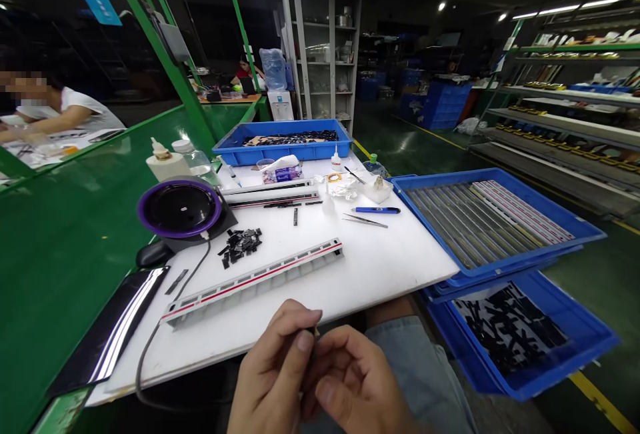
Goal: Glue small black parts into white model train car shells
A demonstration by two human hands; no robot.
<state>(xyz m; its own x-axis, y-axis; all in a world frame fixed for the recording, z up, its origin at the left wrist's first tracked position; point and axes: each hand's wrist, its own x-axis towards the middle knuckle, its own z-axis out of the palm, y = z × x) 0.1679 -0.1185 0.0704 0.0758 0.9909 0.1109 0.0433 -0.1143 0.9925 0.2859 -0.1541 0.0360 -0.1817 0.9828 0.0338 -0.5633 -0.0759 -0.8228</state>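
My left hand point(273, 364) and my right hand point(345, 377) are close together at the bottom of the view, just off the front edge of the white work board point(395, 267). A small dark piece point(316, 331) shows between their fingertips and is mostly hidden by them. Beyond my fingers, a long white model train car shell point(253, 281) with a red stripe lies on the board. A heap of small black parts point(241, 246) sits to its far left. Neither hand touches these.
A purple-rimmed round device point(180, 207) and a mouse point(155, 254) stand at the board's left. Tweezers point(365, 221), a blue pen point(376, 210) and a glue bottle point(336, 162) lie farther back. Blue trays point(493, 221) point(530, 347) point(283, 141) surround the board. A co-worker point(50, 111) sits at left.
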